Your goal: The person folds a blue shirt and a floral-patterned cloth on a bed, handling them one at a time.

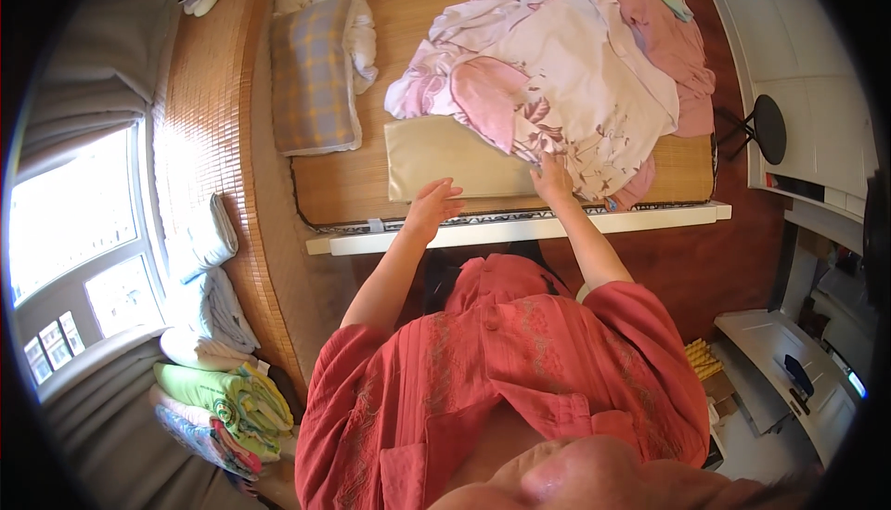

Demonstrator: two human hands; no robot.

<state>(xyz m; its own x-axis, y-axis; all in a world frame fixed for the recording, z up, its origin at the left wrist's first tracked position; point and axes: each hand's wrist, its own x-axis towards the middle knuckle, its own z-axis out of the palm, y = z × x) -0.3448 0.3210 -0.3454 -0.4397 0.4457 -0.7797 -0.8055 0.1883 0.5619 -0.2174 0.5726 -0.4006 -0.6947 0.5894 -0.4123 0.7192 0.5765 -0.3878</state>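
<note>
A pale pink floral sheet [589, 60] lies rumpled over the far right half of a bed with a tan mat surface [339, 190]. At its near edge, my right hand [554, 179] has its fingers closed on the printed cloth. Flat under part of the sheet is a shiny beige rectangular piece [432, 159], whose kind I cannot tell. My left hand [432, 211] hovers by its near left corner, fingers stretched out and nothing in them.
A plaid pillow [316, 78] lies at the bed's left beside crumpled white cloth [362, 46]. A white bed rail [520, 234] runs along the near edge. Folded bedding [227, 399] is stacked by the window at left. A black round stool [769, 129] stands right of the bed.
</note>
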